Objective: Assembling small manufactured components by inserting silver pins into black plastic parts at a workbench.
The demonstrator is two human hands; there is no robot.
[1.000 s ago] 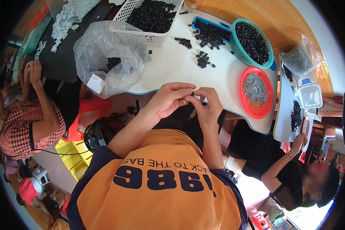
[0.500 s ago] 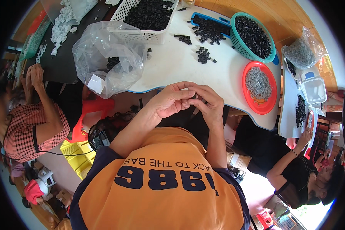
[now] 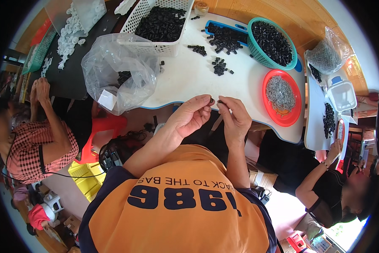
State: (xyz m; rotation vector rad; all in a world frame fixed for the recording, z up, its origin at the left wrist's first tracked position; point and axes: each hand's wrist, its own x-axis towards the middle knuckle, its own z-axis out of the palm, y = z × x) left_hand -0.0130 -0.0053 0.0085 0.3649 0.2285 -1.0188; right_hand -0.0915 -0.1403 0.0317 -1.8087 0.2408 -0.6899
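Over the near edge of the white table, my left hand (image 3: 190,116) pinches a small black part (image 3: 211,100) between thumb and fingertips. Just beside it, my right hand (image 3: 235,120) also has thumb and index finger closed on a tiny dark piece (image 3: 220,101), too small to name. A narrow gap separates the two pinches. Beyond my hands, little piles of black parts (image 3: 219,66) lie on the table (image 3: 185,84). To the right, a red plate (image 3: 296,115) holds a heap of small grey metal-looking pieces (image 3: 281,93).
A white basket (image 3: 166,49) and a teal basket (image 3: 257,47) hold black parts; a blue tray (image 3: 239,28) lies between them. At left is a clear plastic bag (image 3: 109,63). One person (image 3: 42,139) sits left, another (image 3: 324,185) right, at neighbouring tables.
My hands, together before, have drawn slightly apart, each now with a small piece at its fingertips. The view has shifted a little.
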